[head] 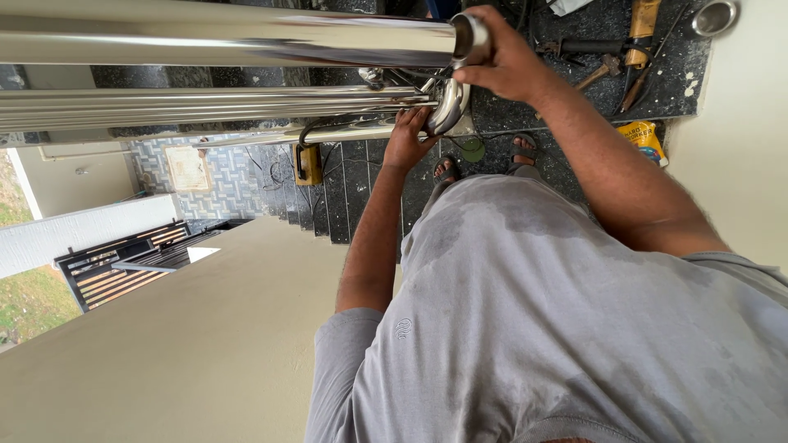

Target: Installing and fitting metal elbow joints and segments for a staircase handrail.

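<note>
Grey and damp-patched, the shirt (558, 328) filled the near view and hid the person's legs, leaving only two sandalled feet (484, 160) showing past its edge. Beyond it the right hand (505, 57) was closed over the open end of the top rail (230, 37), a wide, polished steel tube whose round mouth showed just beside the fingers. The left hand (408, 139) reached up under the curved steel bend (450, 102) at the rail's end, its fingers pressed against it; whether they truly gripped it could not be made out, since the bend and the lower tubes covered the fingertips. Three shiny tubes in all ran off the left edge: the thick top one and two slimmer rails (205, 102) below, all cut off by the frame. Dark cables crossed behind the bend, their ends lost among the metal. Below lay a speckled black stone floor (673, 90), with a loose group of hand tools (611, 66), wooden and dark handles tangled so that their count stayed unclear. One yellow packet (644, 139) lay near the wall, one steel cup (714, 16) sat at the upper corner, and one yellow box (309, 162) rested on the black steps (345, 197).
</note>
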